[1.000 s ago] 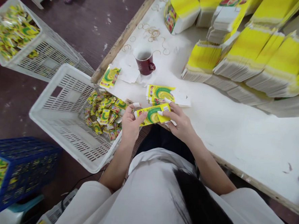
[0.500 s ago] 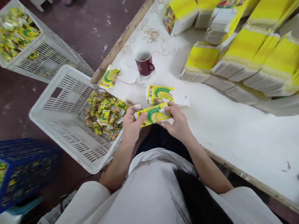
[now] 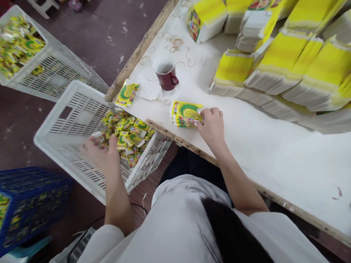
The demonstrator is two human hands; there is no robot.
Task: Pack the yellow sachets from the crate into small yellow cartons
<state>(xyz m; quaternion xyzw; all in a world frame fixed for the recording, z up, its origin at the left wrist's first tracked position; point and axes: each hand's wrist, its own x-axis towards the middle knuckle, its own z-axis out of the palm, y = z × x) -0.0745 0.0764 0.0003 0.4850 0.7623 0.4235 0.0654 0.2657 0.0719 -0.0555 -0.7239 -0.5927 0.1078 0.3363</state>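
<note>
My left hand hangs over the white plastic crate, slightly blurred. Its thumb stands apart from the fingers and nothing shows in it. Beneath and beyond it lie many small yellow-green printed boxes. On the table's near edge sits a short stack of flat yellow cartons with a green swirl print. My right hand has thumb and fingers closed on the right end of the top carton. White wraps cover some fingertips.
A maroon mug stands on the white table, near loose rubber bands and a single yellow carton. Tall bundles of cartons fill the back right. A blue crate and another white crate stand left.
The yellow box both hands held is gone from them. My left hand has moved left over the crate; my right hand has gone to the carton stack.
</note>
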